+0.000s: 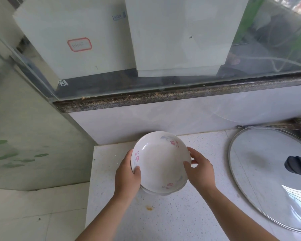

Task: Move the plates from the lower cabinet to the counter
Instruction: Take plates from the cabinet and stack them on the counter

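A small stack of white plates (161, 162) with pink and blue flower prints is over the speckled white counter (163, 220), near its back left corner. My left hand (129, 174) grips the stack's left rim, thumb on top. My right hand (201, 166) holds the right rim with thumb and fingers curled round the edge. The stack is tilted a little toward me, its lower edge close to the counter; whether it touches the surface I cannot tell. The lower cabinet is out of view.
A large glass pot lid (268, 171) with a black knob lies on the counter at the right. Behind the counter a tiled backsplash rises to a granite sill (163, 96) under a window. The counter's left edge drops off beside a tiled wall.
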### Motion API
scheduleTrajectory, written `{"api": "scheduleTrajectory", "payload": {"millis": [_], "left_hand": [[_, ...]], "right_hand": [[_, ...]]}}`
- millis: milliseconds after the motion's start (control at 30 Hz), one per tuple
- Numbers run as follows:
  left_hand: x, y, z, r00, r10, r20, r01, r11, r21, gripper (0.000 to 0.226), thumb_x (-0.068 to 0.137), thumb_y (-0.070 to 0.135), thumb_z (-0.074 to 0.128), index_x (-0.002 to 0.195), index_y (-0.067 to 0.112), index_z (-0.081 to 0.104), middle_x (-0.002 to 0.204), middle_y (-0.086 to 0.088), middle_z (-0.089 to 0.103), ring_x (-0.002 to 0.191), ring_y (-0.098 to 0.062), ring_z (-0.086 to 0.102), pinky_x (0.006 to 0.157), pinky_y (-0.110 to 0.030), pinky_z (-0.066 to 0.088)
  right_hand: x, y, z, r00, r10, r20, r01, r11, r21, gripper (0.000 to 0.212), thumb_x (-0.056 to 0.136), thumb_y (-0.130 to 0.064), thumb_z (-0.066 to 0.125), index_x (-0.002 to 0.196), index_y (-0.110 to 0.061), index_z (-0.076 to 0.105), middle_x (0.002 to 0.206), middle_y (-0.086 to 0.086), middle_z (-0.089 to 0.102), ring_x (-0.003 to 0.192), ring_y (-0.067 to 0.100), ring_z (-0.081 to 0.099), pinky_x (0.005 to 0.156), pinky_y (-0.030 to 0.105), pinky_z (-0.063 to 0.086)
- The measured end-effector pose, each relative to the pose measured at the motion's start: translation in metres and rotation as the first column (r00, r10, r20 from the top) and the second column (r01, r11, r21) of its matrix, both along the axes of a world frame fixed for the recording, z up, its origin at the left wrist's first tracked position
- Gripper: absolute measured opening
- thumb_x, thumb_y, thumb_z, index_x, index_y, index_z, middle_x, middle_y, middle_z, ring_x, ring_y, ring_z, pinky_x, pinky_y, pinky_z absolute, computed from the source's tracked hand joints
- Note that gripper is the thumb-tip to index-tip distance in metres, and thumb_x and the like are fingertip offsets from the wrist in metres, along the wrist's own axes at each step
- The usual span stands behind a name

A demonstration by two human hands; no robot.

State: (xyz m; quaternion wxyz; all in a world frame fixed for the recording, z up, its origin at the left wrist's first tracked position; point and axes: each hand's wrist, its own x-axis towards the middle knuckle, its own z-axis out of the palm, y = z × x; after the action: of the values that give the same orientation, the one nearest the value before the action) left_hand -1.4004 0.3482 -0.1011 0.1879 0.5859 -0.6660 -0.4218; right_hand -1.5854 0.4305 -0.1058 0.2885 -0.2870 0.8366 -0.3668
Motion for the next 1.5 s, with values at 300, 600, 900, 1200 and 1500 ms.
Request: {"api": "scheduleTrajectory", "payload": {"millis": [300, 600, 900, 1200, 1500], "left_hand": [[0.0, -0.007, -0.002, 0.999, 0.016, 0.036, -0.014, 0.998, -0.055, 0.053, 0.085, 0.003, 0.051, 0.133, 0.025, 0.044, 0.123, 0.008, 0.059, 0.115, -0.014, 0.054, 0.089, -0.025, 0.047], [-0.002, -0.003, -0.006, 0.995, 0.063, 0.081, -0.056, 0.995, -0.08, 0.056, 0.084, 0.002, 0.048, 0.133, 0.028, 0.044, 0.121, 0.007, 0.06, 0.111, -0.018, 0.055, 0.088, -0.034, 0.053], [-0.004, -0.003, -0.012, 0.99, 0.077, 0.121, -0.071, 0.996, -0.053, 0.054, 0.084, 0.005, 0.048, 0.132, 0.029, 0.043, 0.122, 0.005, 0.06, 0.113, -0.022, 0.056, 0.086, -0.044, 0.055], [0.0, -0.002, -0.011, 0.996, 0.061, 0.063, -0.059, 0.998, -0.036, 0.054, 0.085, 0.005, 0.05, 0.134, 0.028, 0.044, 0.124, 0.006, 0.059, 0.116, -0.019, 0.054, 0.091, -0.039, 0.053], [0.008, -0.005, -0.015, 0.998, -0.019, 0.059, 0.021, 0.999, -0.047, 0.053, 0.086, 0.009, 0.054, 0.135, 0.027, 0.043, 0.128, 0.005, 0.053, 0.118, -0.016, 0.05, 0.094, -0.032, 0.048]], "right_hand": [[0.003, -0.01, -0.001, 0.999, 0.017, -0.039, -0.017, 1.0, 0.005, 0.045, 0.08, -0.009, 0.055, 0.115, -0.037, 0.06, 0.083, -0.02, 0.064, 0.077, 0.0, 0.061, 0.056, 0.012, 0.042], [0.007, -0.012, -0.003, 0.995, 0.064, -0.08, -0.06, 0.997, 0.055, 0.049, 0.083, -0.005, 0.054, 0.128, -0.023, 0.053, 0.113, -0.005, 0.046, 0.089, 0.013, 0.055, 0.073, 0.02, 0.041], [0.012, -0.015, 0.001, 0.989, 0.102, -0.104, -0.09, 0.99, 0.111, 0.05, 0.084, -0.002, 0.044, 0.13, -0.021, 0.05, 0.119, 0.001, 0.046, 0.082, 0.011, 0.046, 0.073, 0.021, 0.041], [0.011, -0.02, -0.006, 0.977, 0.092, -0.194, -0.065, 0.988, 0.141, 0.048, 0.079, 0.003, 0.045, 0.122, -0.016, 0.056, 0.114, 0.006, 0.055, 0.102, 0.024, 0.05, 0.079, 0.027, 0.044], [0.01, -0.019, -0.007, 0.956, 0.133, -0.26, -0.088, 0.98, 0.179, 0.048, 0.08, -0.002, 0.048, 0.123, -0.022, 0.055, 0.116, 0.0, 0.055, 0.098, 0.021, 0.053, 0.068, 0.028, 0.047]]}}
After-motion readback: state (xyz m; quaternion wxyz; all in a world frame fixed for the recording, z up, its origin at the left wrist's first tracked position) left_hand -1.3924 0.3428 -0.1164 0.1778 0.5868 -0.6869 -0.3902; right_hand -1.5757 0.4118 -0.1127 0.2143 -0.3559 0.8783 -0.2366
